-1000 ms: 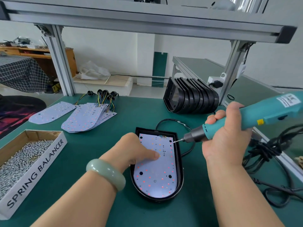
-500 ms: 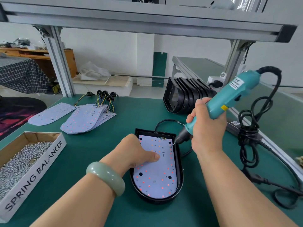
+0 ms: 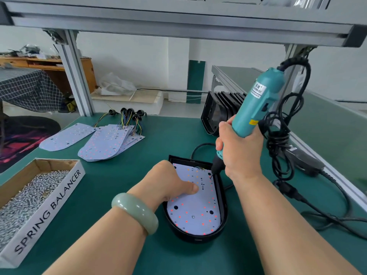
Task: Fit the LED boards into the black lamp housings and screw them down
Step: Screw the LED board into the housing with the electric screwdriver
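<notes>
LED board seated in black housing; my left hand pins it, thumb flat, fingers hidden. My right hand wraps electric screwdriver, bit at housing's far-right corner. Step, I judge: screwing down; next needs upright bit, steady pressure.

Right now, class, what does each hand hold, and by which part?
The right hand grips the teal electric screwdriver round its lower barrel. The left hand holds nothing; its thumb presses the white LED board.
</notes>
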A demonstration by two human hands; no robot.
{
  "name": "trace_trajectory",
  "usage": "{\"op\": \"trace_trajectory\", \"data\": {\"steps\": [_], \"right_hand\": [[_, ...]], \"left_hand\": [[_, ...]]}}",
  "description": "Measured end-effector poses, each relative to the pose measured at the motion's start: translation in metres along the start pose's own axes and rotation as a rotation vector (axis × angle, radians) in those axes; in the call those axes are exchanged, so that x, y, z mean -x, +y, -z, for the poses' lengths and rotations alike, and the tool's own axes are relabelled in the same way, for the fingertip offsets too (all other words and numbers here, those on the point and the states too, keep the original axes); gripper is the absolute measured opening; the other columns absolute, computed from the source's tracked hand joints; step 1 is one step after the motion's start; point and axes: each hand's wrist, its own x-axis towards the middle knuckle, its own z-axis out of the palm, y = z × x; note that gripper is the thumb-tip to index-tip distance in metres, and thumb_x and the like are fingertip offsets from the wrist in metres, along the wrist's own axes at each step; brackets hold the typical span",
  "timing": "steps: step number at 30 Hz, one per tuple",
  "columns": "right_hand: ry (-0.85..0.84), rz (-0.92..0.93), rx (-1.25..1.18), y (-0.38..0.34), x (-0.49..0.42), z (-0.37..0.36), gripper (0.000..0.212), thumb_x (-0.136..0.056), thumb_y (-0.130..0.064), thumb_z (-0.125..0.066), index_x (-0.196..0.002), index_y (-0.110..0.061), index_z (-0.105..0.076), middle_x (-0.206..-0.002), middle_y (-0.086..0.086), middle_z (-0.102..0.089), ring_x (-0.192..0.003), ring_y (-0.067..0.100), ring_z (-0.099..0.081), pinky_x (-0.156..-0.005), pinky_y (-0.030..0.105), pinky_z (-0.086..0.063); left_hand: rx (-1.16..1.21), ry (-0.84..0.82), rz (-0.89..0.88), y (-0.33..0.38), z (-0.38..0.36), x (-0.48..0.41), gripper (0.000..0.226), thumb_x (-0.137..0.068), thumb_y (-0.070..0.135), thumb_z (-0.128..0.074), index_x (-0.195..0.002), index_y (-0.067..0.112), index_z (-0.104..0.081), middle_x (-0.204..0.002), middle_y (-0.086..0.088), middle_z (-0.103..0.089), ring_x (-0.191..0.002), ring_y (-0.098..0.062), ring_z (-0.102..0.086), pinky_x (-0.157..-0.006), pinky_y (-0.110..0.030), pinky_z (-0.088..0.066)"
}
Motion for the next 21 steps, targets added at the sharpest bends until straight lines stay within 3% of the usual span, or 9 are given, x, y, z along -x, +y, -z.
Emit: {"op": "trace_trajectory", "data": {"steps": [7,12,13,15,18,19,21], "right_hand": [[-0.019,0.044,-0.024,-0.010,0.005,0.006,0.012,-0.076,-0.014,-0.060,-0.080,-0.020,-0.051,-0.048,-0.008,-0.048,-0.039,0.013,-0.045,-0.044,0.020,-0.040],[0.168,0.077,-0.273,-0.025,0.014,0.012,0.013,-0.084,-0.013,-0.062,-0.089,-0.018,-0.051,-0.055,-0.012,-0.052,-0.042,0.009,-0.047,-0.046,0.021,-0.042],[0.199,0.072,-0.323,-0.027,0.015,0.013,0.012,-0.085,-0.012,-0.061,-0.090,-0.017,-0.051,-0.055,-0.011,-0.051,-0.043,0.009,-0.047,-0.047,0.020,-0.042],[0.238,0.057,-0.356,-0.027,0.020,0.018,0.011,-0.087,-0.015,-0.060,-0.092,-0.017,-0.051,-0.057,-0.010,-0.050,-0.046,0.010,-0.047,-0.051,0.020,-0.044],[0.263,0.020,-0.380,-0.023,0.028,0.025,0.009,-0.091,-0.017,-0.059,-0.088,-0.021,-0.051,-0.058,-0.009,-0.049,-0.049,0.010,-0.048,-0.055,0.023,-0.045],[0.272,-0.001,-0.394,-0.022,0.029,0.027,0.010,-0.092,-0.019,-0.059,-0.086,-0.023,-0.052,-0.058,-0.009,-0.049,-0.050,0.011,-0.048,-0.056,0.023,-0.045],[0.285,-0.042,-0.424,-0.021,0.031,0.028,0.012,-0.094,-0.022,-0.059,-0.085,-0.024,-0.053,-0.059,-0.008,-0.049,-0.051,0.011,-0.047,-0.057,0.023,-0.045]], "left_hand": [[0.100,0.026,0.009,-0.005,-0.004,0.006,0.049,-0.064,0.038,-0.084,-0.067,0.016,-0.040,-0.054,0.002,-0.046,-0.047,-0.015,-0.040,-0.044,-0.021,-0.030],[0.083,0.027,0.048,-0.005,-0.002,0.010,0.047,-0.064,0.041,-0.084,-0.068,0.014,-0.045,-0.055,0.002,-0.050,-0.047,-0.014,-0.044,-0.042,-0.021,-0.033],[0.104,0.019,0.055,-0.006,-0.001,0.010,0.045,-0.064,0.042,-0.083,-0.071,0.011,-0.051,-0.059,0.000,-0.056,-0.050,-0.015,-0.051,-0.045,-0.021,-0.039],[0.178,0.023,0.047,-0.010,0.008,0.014,0.047,-0.066,0.049,-0.080,-0.085,0.010,-0.063,-0.083,-0.004,-0.069,-0.075,-0.023,-0.066,-0.068,-0.032,-0.055],[0.220,0.143,0.040,-0.025,0.040,0.024,0.058,-0.074,0.059,-0.069,-0.115,0.019,-0.060,-0.113,-0.004,-0.065,-0.106,-0.027,-0.063,-0.094,-0.042,-0.050],[0.238,0.195,0.048,-0.032,0.053,0.025,0.061,-0.077,0.057,-0.066,-0.123,0.019,-0.058,-0.114,-0.005,-0.065,-0.106,-0.027,-0.063,-0.096,-0.041,-0.049],[0.169,0.333,0.045,-0.052,0.083,0.028,0.036,-0.082,0.049,-0.064,-0.109,0.026,-0.065,-0.102,-0.003,-0.069,-0.093,-0.025,-0.065,-0.084,-0.034,-0.051]]}}
